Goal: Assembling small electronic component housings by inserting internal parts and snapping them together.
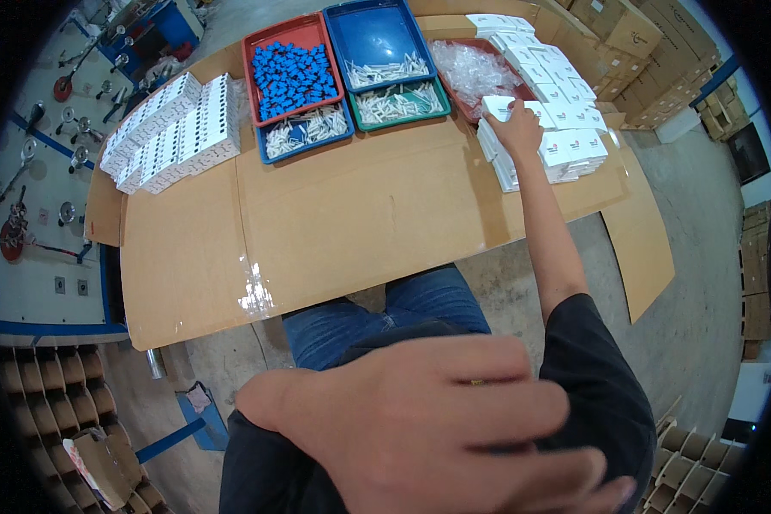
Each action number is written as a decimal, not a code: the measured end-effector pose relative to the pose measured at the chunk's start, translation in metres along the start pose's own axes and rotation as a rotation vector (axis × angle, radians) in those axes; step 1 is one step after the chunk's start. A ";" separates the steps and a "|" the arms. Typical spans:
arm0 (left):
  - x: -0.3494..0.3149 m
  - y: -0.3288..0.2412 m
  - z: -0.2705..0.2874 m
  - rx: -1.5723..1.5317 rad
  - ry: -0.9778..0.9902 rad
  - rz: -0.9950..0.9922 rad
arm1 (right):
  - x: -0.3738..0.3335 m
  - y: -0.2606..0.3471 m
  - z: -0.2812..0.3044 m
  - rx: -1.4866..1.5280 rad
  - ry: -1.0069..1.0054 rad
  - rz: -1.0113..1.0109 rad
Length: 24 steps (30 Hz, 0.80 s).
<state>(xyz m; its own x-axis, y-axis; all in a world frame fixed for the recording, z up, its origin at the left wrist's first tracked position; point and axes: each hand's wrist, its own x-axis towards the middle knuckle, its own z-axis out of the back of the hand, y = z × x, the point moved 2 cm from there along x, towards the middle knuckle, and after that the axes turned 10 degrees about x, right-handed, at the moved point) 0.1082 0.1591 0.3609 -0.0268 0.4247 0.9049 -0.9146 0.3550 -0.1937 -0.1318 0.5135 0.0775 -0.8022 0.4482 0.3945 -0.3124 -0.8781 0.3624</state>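
Observation:
My right hand (pixel 520 133) reaches to the far right of the table, its fingers closed on the near edge of a flat white box (pixel 497 106) at the front left of a stack. More flat white boxes (pixel 565 146) lie in piles beside and behind it. Close to the camera, my left hand (pixel 428 411) hangs large over my lap, back of the hand up. Its fingers are loosely bent and apart, slightly blurred, and nothing shows in them. A red tray of clear plastic bags (pixel 475 73) stands just left of the box stack.
Cardboard covers the table (pixel 334 214). Along its back stand a red tray of small blue parts (pixel 295 81), a blue tray (pixel 377 34), a green tray (pixel 445 98) and a lower blue tray (pixel 270 154) with white pieces. Rows of white cartons (pixel 188 128) sit left.

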 end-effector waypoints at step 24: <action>-0.042 -0.023 -0.013 0.094 0.283 0.206 | -0.156 0.080 0.043 1.347 0.445 0.139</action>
<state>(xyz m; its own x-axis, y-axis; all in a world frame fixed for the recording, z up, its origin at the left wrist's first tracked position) 0.1358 0.1434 0.3225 -0.1138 0.6975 0.7075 -0.9352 0.1652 -0.3133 -0.0100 0.3808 0.0815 -0.9548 0.0626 0.2907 0.2930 0.0306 0.9556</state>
